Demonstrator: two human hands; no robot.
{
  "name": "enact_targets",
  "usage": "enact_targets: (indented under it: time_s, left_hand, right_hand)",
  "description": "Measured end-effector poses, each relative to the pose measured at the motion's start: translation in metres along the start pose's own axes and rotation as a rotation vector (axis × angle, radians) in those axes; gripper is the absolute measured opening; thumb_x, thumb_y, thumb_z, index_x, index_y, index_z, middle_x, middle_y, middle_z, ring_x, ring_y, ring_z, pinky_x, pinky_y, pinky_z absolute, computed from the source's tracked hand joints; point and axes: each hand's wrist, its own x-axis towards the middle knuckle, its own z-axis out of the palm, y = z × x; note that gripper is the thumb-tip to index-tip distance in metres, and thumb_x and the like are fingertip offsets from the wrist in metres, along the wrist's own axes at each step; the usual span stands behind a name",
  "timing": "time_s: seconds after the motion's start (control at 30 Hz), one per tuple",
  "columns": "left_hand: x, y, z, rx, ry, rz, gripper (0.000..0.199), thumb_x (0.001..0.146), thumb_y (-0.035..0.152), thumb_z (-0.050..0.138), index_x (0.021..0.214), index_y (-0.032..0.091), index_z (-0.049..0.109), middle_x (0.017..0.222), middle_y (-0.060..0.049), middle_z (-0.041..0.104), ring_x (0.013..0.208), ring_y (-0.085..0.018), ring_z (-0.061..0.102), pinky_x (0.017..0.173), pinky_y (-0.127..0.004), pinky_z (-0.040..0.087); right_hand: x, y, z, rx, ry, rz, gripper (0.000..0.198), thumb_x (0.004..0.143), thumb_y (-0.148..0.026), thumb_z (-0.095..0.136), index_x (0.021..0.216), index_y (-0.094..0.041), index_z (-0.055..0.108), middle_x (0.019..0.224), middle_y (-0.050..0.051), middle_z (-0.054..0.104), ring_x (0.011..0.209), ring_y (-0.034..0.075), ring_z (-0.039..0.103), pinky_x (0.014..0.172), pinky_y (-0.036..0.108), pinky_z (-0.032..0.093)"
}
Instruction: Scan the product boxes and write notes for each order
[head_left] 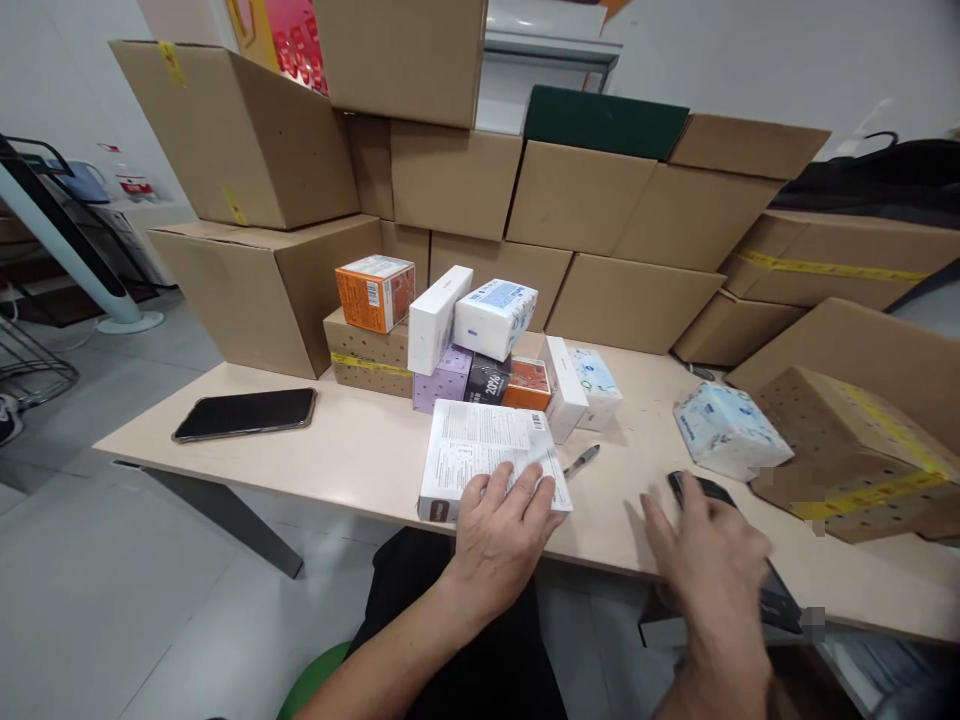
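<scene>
Touching the white printed box [480, 440]

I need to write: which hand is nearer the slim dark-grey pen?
Left: the left hand, on a flat white cardboard box, is just left of the pen; the right hand is farther off, rightward.

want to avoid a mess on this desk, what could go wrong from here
The white box under the left hand lies close to the table front edge, so a pull toward the person might tip it off. The blue-and-white pack sits tilted on the pile, and a knock could bring it down. The dark object by the blurred right hand seems to overhang the front edge and might slip off.
</scene>
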Motion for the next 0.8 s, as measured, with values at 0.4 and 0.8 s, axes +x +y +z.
enact_targets:
  time_s: [0.4,0.8]
  left_hand:
    - [0.0,0.001,-0.001,0.004,-0.014,-0.012,0.029,0.093,0.036,0.064,0.119,0.023,0.065,0.125,-0.002,0.071,0.11,-0.025,0.063,0.088,-0.041,0.04]
    - [0.0,-0.002,-0.014,-0.125,-0.02,-0.021,0.034,0.091,0.026,0.062,0.124,0.016,0.061,0.124,-0.009,0.07,0.118,-0.027,0.062,0.097,-0.042,0.05]
  right_hand:
    - [-0.01,0.059,0.018,0.094,-0.146,0.241,0.09,0.086,-0.075,0.027,0.147,-0.01,0.044,0.118,0.032,0.06,0.113,0.049,0.055,0.092,0.057,0.041]
    - [-0.082,-0.039,-0.007,0.88,0.274,0.004,0.087,0.077,-0.066,0.063,0.146,-0.018,0.046,0.137,0.019,0.058,0.125,0.037,0.055,0.102,0.054,0.044]
